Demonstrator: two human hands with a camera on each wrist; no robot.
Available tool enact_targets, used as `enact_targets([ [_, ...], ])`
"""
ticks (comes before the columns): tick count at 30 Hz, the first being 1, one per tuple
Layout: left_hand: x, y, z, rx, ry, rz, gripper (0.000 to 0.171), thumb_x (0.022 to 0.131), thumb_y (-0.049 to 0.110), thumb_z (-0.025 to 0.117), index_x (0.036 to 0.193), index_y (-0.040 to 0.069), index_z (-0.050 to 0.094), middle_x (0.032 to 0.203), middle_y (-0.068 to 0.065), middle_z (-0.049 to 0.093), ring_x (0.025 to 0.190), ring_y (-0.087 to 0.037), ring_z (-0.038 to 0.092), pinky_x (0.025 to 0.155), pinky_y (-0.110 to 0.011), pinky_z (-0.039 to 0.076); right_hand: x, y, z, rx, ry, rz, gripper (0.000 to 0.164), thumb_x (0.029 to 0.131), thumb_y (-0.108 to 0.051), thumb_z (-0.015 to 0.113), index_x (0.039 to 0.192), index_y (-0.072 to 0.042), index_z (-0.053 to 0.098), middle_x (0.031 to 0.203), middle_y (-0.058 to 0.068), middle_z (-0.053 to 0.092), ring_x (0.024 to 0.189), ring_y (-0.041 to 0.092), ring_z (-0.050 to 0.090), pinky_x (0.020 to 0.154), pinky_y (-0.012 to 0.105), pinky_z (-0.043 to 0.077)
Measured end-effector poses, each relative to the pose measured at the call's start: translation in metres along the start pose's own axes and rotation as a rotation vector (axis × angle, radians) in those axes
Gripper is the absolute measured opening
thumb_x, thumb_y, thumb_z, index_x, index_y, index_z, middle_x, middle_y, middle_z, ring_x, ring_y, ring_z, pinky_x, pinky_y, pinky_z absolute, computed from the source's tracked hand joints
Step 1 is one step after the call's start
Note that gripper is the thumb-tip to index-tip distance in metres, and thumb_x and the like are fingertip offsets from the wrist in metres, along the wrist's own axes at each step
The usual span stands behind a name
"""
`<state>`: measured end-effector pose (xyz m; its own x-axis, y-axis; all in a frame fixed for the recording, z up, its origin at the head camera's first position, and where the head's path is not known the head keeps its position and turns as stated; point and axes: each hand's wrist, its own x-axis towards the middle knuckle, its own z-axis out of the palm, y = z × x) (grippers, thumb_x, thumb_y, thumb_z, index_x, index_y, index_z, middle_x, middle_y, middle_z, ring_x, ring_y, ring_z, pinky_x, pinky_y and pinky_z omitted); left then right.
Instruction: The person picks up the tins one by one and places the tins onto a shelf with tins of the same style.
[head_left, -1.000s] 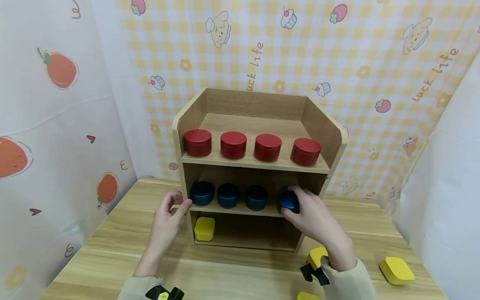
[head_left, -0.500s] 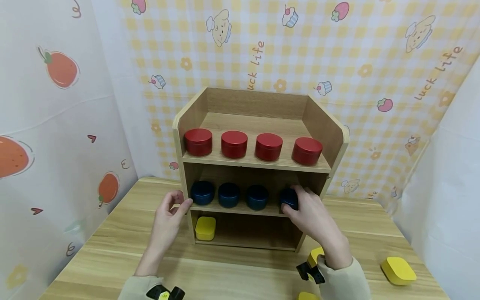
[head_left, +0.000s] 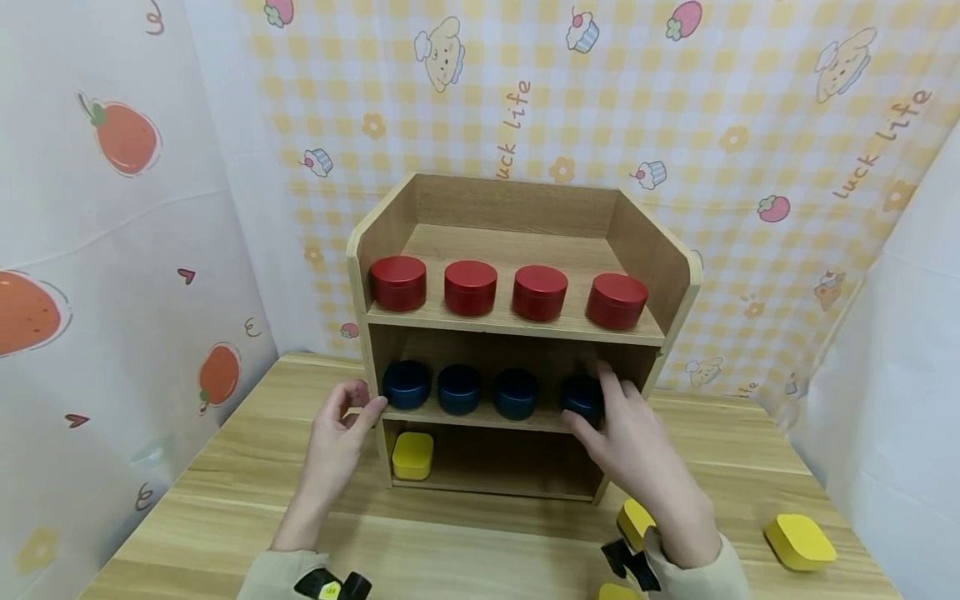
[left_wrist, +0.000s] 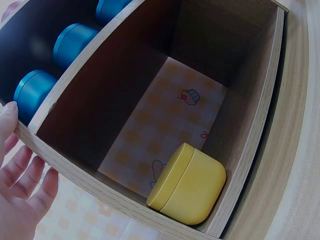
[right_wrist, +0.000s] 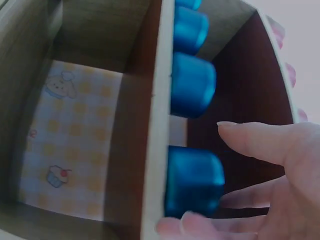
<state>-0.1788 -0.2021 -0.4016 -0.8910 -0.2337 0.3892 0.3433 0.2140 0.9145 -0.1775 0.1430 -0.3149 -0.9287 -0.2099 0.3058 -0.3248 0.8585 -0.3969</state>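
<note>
Head view, left to right. Left of centre, left hand [head_left: 341, 429] is at the left side of the shelf [head_left: 517, 236]: thumb on the panel edge, fingers loosely curled along its outer face in the left wrist view. Looks like a light steadying hold; how firm, I can't tell.

Just right of it, lower left of the shelf, one yellow box [head_left: 412, 457] sits alone on the bottom board. Above it, on the middle board, the blue tins [head_left: 459, 389] run rightward, three of them standing apart from each other. Four red tins [head_left: 470, 288] line the front of the top board, upper middle of frame.

Right of centre: fourth blue tin [head_left: 582, 398], upright on the middle board, in line with its row. Change is here. Half a second ago right hand [head_left: 630, 433] was wrapped round it; now the grip is wide, fingers stretched, thumb off the tin in the right wrist view. Can't tell whether the lower fingers still brush it. I read that as a release: tin placed, blue row matching red at four.

Lower right, more yellow boxes [head_left: 800, 542] lie on the table [head_left: 750, 467], off the shelf; the sleeve partly crowds one.
</note>
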Motion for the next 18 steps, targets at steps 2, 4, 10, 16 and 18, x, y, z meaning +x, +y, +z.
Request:
enact_targets([
  [2, 0.000, 0.000, 0.000, 0.001, 0.000, -0.002, 0.026, 0.096, 0.017, 0.065, 0.111, 0.000, 0.052, 0.103, -0.009, 0.051, 0.095, -0.014, 0.051, 0.073, -0.016, 0.047, -0.005, -0.002, -0.004, -0.014, 0.018, -0.011, 0.077, 0.092, -0.038, 0.068, 0.148, 0.000, 0.032, 0.126, 0.032, 0.051, 0.105, 0.045, 0.057, 0.086, 0.060, 0.047],
  [4, 0.000, 0.000, -0.001, 0.000, 0.001, -0.001, 0.026, 0.096, 0.017, 0.065, 0.111, 0.000, 0.052, 0.103, -0.008, 0.051, 0.094, -0.013, 0.051, 0.072, -0.016, 0.047, -0.009, -0.002, -0.007, -0.028, 0.035, -0.031, 0.076, 0.091, -0.038, 0.069, 0.148, -0.002, 0.034, 0.125, 0.029, 0.052, 0.100, 0.043, 0.059, 0.082, 0.059, 0.049],
  [10, 0.000, 0.001, 0.000, -0.007, 0.003, 0.002, 0.026, 0.095, 0.016, 0.066, 0.110, -0.001, 0.052, 0.103, -0.009, 0.051, 0.095, -0.014, 0.051, 0.074, -0.017, 0.048, -0.026, 0.002, -0.011, -0.132, 0.100, -0.087, 0.072, 0.089, -0.041, 0.071, 0.145, -0.009, 0.042, 0.125, 0.019, 0.054, 0.084, 0.035, 0.065, 0.059, 0.050, 0.053],
  [16, 0.002, -0.002, 0.001, -0.019, 0.008, -0.011, 0.025, 0.095, 0.014, 0.067, 0.110, 0.000, 0.052, 0.103, -0.009, 0.051, 0.094, -0.014, 0.052, 0.074, -0.017, 0.048, -0.045, 0.011, -0.009, -0.235, 0.174, -0.167, 0.068, 0.085, -0.039, 0.075, 0.142, -0.014, 0.048, 0.123, 0.011, 0.056, 0.086, 0.029, 0.065, 0.039, 0.031, 0.040],
  [18, 0.002, -0.003, 0.001, -0.019, 0.007, -0.014, 0.025, 0.094, 0.014, 0.067, 0.110, 0.001, 0.052, 0.103, -0.009, 0.051, 0.094, -0.014, 0.052, 0.074, -0.017, 0.048, -0.050, 0.016, -0.008, -0.240, 0.190, -0.207, 0.067, 0.083, -0.038, 0.077, 0.140, -0.014, 0.050, 0.121, 0.009, 0.056, 0.088, 0.027, 0.065, 0.038, 0.027, 0.038],
])
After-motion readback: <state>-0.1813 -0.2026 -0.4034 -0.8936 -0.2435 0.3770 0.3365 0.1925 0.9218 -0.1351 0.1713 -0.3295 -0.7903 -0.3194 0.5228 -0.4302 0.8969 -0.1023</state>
